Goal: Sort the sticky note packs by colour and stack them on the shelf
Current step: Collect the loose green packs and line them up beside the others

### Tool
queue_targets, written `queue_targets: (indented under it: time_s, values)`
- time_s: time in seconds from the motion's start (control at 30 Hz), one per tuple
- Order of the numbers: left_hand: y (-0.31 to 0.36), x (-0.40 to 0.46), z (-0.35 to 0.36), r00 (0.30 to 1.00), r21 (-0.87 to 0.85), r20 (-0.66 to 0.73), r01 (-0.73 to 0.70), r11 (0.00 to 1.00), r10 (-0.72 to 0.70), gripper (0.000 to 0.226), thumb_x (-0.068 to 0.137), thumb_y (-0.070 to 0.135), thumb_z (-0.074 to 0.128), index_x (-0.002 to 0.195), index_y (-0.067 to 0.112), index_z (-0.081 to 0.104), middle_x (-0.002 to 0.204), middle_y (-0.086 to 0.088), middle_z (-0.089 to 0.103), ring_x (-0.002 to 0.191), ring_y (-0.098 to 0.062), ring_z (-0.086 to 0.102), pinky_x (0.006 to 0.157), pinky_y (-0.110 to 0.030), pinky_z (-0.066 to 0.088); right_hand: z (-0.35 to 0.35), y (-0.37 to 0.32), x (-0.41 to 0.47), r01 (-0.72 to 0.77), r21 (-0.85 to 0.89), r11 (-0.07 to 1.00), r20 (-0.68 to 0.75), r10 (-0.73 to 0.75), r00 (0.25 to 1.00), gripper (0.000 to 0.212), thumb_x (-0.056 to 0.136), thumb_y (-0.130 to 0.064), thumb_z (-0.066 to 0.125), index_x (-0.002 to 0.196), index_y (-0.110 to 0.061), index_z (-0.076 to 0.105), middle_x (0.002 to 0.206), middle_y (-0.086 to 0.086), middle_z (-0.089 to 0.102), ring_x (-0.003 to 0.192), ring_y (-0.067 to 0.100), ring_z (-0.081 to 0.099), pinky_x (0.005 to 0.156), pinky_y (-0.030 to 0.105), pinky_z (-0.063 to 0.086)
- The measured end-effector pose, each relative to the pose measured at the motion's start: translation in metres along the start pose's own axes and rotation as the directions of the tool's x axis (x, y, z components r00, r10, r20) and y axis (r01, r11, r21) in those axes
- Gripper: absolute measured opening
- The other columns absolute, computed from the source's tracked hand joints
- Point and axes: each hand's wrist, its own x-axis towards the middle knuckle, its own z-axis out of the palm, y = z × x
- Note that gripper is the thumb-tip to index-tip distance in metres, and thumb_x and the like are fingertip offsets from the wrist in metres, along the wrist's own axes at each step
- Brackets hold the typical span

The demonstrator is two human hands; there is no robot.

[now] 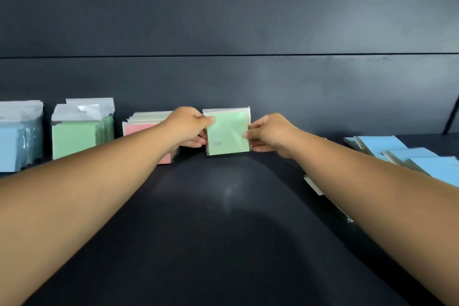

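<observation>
A light green sticky note pack (pixel 227 131) stands upright at the back of the dark shelf (pixel 223 218), near the wall. My left hand (pixel 187 126) pinches its left edge and my right hand (pixel 269 133) pinches its right edge. To the left stand upright rows by colour: a blue stack (pixel 17 139), a green stack (pixel 79 136) and a pink stack (pixel 141 129), partly hidden behind my left wrist. Pale packs lie on top of the pink stack.
Loose blue packs (pixel 397 151) lie in a heap at the right of the shelf, partly under my right forearm. A dark back wall (pixel 248 32) rises straight behind the rows.
</observation>
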Motion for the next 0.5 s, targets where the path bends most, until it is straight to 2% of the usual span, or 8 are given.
queue_targets:
  time_s: [0.13, 0.23, 0.37, 0.43, 0.5]
  values:
    - [-0.003, 0.013, 0.001, 1.0, 0.071, -0.013, 0.005, 0.997, -0.004, 0.018, 0.092, 0.023, 0.057, 0.089, 0.006, 0.056, 0.098, -0.016, 0.06, 0.067, -0.016, 0.06, 0.075, -0.028, 0.053, 0.006, 0.008, 0.013, 0.0, -0.042, 0.999, -0.043, -0.002, 0.999, 0.015, 0.084, -0.003, 0.064, 0.074, -0.012, 0.059, 0.09, 0.013, 0.063, 0.077, 0.021, 0.061, 0.063, 0.022, 0.052]
    - [-0.002, 0.019, 0.004, 1.0, 0.113, -0.03, 0.013, 0.993, -0.009, 0.024, 0.091, 0.023, 0.057, 0.094, 0.0, 0.06, 0.1, -0.021, 0.064, 0.072, -0.021, 0.063, 0.078, -0.029, 0.054, 0.01, 0.014, 0.019, -0.016, -0.06, 0.998, -0.078, 0.011, 0.997, 0.019, 0.084, -0.006, 0.066, 0.071, -0.015, 0.056, 0.09, 0.012, 0.063, 0.079, 0.021, 0.061, 0.064, 0.021, 0.052]
    - [0.0, 0.025, 0.002, 1.0, 0.182, -0.025, 0.011, 0.983, -0.006, 0.034, 0.091, 0.026, 0.058, 0.103, -0.006, 0.06, 0.1, -0.018, 0.063, 0.087, -0.026, 0.065, 0.076, -0.028, 0.054, 0.011, 0.016, 0.024, -0.029, -0.081, 0.996, -0.104, 0.02, 0.994, 0.017, 0.084, -0.009, 0.066, 0.07, -0.015, 0.058, 0.091, 0.012, 0.065, 0.081, 0.02, 0.061, 0.08, 0.029, 0.054]
    - [0.001, 0.027, 0.0, 1.0, 0.227, -0.028, 0.017, 0.974, -0.011, 0.039, 0.09, 0.028, 0.059, 0.105, -0.008, 0.06, 0.099, -0.018, 0.064, 0.092, -0.028, 0.066, 0.077, -0.028, 0.054, 0.011, 0.018, 0.026, -0.03, -0.121, 0.992, -0.119, 0.016, 0.993, 0.008, 0.084, -0.013, 0.067, 0.078, -0.009, 0.065, 0.094, 0.015, 0.069, 0.083, 0.023, 0.063, 0.09, 0.034, 0.053]
    - [0.0, 0.03, 0.0, 0.999, 0.263, -0.025, 0.028, 0.964, -0.022, 0.042, 0.09, 0.03, 0.058, 0.107, -0.009, 0.059, 0.099, -0.018, 0.064, 0.092, -0.029, 0.067, 0.077, -0.029, 0.054, 0.012, 0.019, 0.028, -0.034, -0.176, 0.984, -0.135, 0.01, 0.991, 0.017, 0.084, -0.017, 0.066, 0.089, 0.0, 0.069, 0.101, 0.018, 0.071, 0.088, 0.026, 0.065, 0.093, 0.04, 0.051]
